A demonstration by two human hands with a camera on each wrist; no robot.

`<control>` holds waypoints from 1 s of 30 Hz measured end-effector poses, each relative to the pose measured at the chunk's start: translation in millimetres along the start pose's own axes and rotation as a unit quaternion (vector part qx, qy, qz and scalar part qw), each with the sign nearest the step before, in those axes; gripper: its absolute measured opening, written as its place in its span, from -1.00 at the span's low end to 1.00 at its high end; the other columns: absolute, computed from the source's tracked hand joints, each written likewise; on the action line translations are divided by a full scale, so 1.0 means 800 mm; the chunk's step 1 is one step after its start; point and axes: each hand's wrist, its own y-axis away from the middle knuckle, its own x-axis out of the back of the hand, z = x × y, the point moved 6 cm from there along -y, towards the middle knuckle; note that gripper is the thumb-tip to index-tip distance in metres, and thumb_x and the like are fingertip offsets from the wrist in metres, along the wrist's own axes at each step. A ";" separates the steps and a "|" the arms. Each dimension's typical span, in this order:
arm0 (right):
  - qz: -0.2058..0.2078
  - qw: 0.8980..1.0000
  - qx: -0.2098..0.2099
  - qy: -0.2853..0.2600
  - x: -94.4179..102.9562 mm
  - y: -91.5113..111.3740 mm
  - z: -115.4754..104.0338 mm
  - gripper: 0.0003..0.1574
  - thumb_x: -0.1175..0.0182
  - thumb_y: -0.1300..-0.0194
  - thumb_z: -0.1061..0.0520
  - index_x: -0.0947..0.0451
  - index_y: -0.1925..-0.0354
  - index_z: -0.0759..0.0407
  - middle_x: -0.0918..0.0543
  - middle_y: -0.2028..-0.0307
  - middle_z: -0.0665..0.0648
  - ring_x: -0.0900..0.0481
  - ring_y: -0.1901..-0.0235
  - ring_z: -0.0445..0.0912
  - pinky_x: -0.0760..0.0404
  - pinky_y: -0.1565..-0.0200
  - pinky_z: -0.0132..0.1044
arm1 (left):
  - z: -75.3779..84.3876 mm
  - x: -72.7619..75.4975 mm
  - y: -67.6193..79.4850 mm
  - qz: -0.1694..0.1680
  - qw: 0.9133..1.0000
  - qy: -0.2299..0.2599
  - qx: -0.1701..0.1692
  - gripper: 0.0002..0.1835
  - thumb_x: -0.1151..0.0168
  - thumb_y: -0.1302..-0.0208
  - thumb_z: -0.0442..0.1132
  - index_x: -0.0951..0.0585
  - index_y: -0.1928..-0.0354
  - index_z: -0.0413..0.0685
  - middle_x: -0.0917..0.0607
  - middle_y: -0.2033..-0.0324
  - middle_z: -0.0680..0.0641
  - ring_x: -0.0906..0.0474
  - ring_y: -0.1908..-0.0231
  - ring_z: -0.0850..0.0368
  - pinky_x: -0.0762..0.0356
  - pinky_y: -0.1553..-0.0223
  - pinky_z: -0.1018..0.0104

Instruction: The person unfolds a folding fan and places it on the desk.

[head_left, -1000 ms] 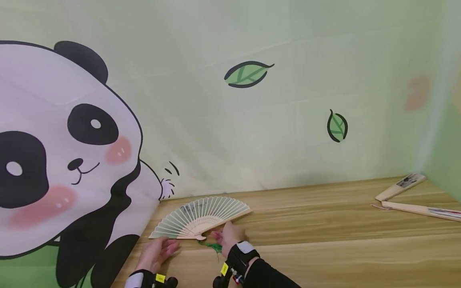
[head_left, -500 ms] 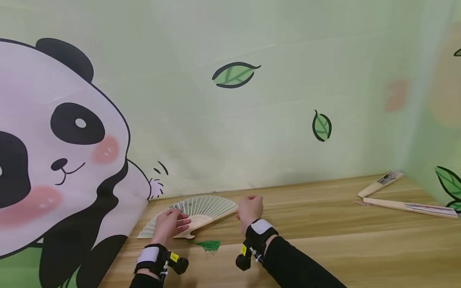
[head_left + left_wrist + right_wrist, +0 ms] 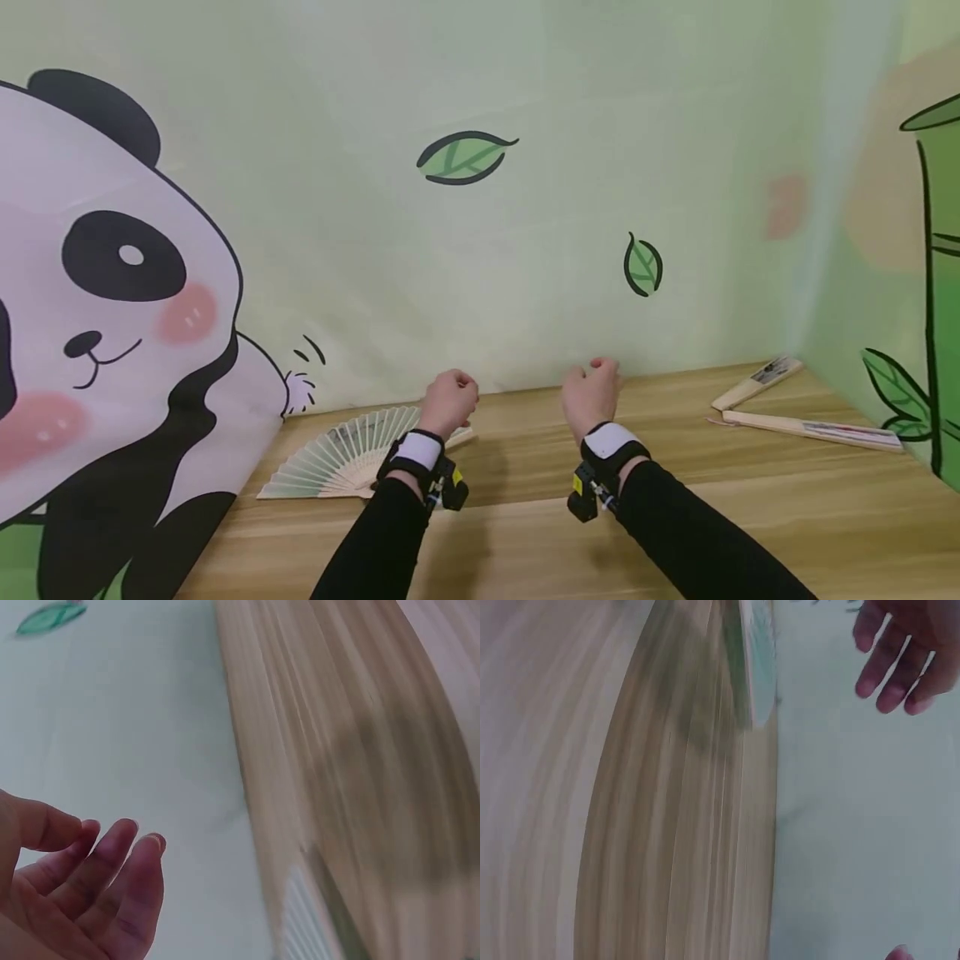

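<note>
In the head view, my left hand (image 3: 450, 403) is hovering near centre, partly covering the spread fan (image 3: 337, 454) resting on the table (image 3: 540, 537) at lower left, while my right hand (image 3: 591, 396) is hovering right of centre, loosely bent and empty, and two folded fans (image 3: 817, 429) are lying at right. In the left wrist view, my left fingers (image 3: 139, 900) are curving, relaxed and empty, at lower left, the spread fan blurring at bottom right. In the right wrist view, the spread fan is showing at top centre, my left hand at upper right, a right fingertip (image 3: 901, 954) at bottom right.
</note>
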 end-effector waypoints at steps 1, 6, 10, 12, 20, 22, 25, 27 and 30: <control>0.001 1.000 0.002 0.007 0.010 -0.006 -0.001 -0.60 0.15 -0.42 0.14 -0.16 -0.17 0.24 -0.22 -0.09 0.31 -0.33 0.12 0.13 -0.39 0.06 -0.07 | 0.012 -0.007 -0.003 -0.008 1.000 -0.020 -0.010 -0.81 0.02 -0.41 -0.29 -0.56 0.12 -0.21 -0.60 0.39 -0.07 -0.58 0.45 0.03 -0.58 0.48 0.28; 0.010 0.999 0.005 0.038 0.056 -0.031 0.005 -0.57 0.17 -0.45 0.11 -0.12 -0.20 0.23 -0.17 -0.10 0.35 -0.34 0.16 0.14 -0.40 0.13 -0.08 | 0.059 -0.041 -0.009 -0.029 0.992 -0.107 -0.064 -0.84 0.00 -0.33 -0.29 -0.59 0.25 -0.14 -0.58 0.43 0.02 -0.53 0.48 0.11 -0.52 0.38 0.26; 0.030 0.998 -0.021 0.047 0.092 -0.048 0.024 -0.54 0.20 -0.43 0.11 -0.07 -0.21 0.26 -0.12 -0.10 0.37 -0.31 0.19 0.15 -0.38 0.16 -0.07 | 0.078 -0.077 -0.008 -0.057 0.981 -0.168 -0.079 -0.85 -0.01 -0.33 -0.30 -0.56 0.37 -0.12 -0.49 0.53 0.08 -0.38 0.52 0.18 -0.36 0.49 0.35; 0.034 0.997 -0.035 0.055 0.108 -0.056 0.036 -0.52 0.22 -0.42 0.11 -0.05 -0.22 0.29 -0.09 -0.11 0.40 -0.28 0.18 0.17 -0.37 0.15 -0.04 | 0.085 -0.097 -0.006 -0.068 0.975 -0.191 -0.086 -0.84 -0.03 -0.30 -0.31 -0.51 0.45 -0.09 -0.37 0.63 0.11 -0.24 0.61 0.22 -0.19 0.59 0.40; 0.015 0.982 -0.093 0.163 0.175 -0.093 0.075 -0.12 0.07 -0.26 0.13 0.15 -0.36 0.54 0.02 -0.19 0.62 -0.22 -0.05 0.40 -0.37 0.03 0.12 | 0.120 -0.180 0.013 -0.106 0.953 -0.257 -0.121 -0.58 -0.10 -0.29 -0.28 -0.19 0.68 0.03 -0.07 0.76 0.13 0.06 0.71 0.23 0.12 0.66 0.41; 0.010 0.977 -0.101 0.189 0.191 -0.103 0.082 -0.08 0.04 -0.22 0.13 0.17 -0.35 0.58 0.00 -0.17 0.66 -0.19 -0.08 0.45 -0.40 0.03 0.12 | 0.130 -0.200 0.018 -0.104 0.945 -0.283 -0.122 -0.58 -0.12 -0.31 -0.22 -0.22 0.67 0.05 -0.13 0.75 0.13 -0.03 0.70 0.24 0.04 0.68 0.41; -0.016 0.968 -0.104 0.229 0.210 -0.115 0.089 -0.09 0.02 -0.21 0.14 0.14 -0.32 0.65 -0.08 -0.13 0.68 -0.15 -0.11 0.47 -0.39 -0.01 0.14 | 0.144 -0.225 0.023 -0.098 0.935 -0.318 -0.120 -0.61 -0.13 -0.32 -0.15 -0.29 0.66 0.07 -0.25 0.73 0.13 -0.17 0.68 0.24 -0.08 0.69 0.39; -0.050 0.957 -0.083 0.275 0.218 -0.122 0.092 -0.17 0.05 -0.21 0.15 0.02 -0.26 0.70 -0.13 -0.11 0.68 -0.18 -0.09 0.47 -0.40 -0.02 0.13 | 0.154 -0.237 0.027 -0.098 0.931 -0.331 -0.122 -0.64 -0.12 -0.34 -0.12 -0.36 0.64 0.07 -0.31 0.71 0.13 -0.24 0.65 0.24 -0.14 0.68 0.38; -0.096 0.930 -0.027 0.354 0.227 -0.133 0.094 -0.39 0.10 -0.22 0.15 -0.26 -0.03 0.70 -0.32 0.00 0.61 -0.36 0.06 0.38 -0.46 0.07 0.06 | 0.165 -0.254 0.030 -0.100 0.926 -0.341 -0.125 -0.69 -0.14 -0.34 -0.08 -0.44 0.59 0.09 -0.37 0.68 0.15 -0.28 0.63 0.24 -0.18 0.67 0.37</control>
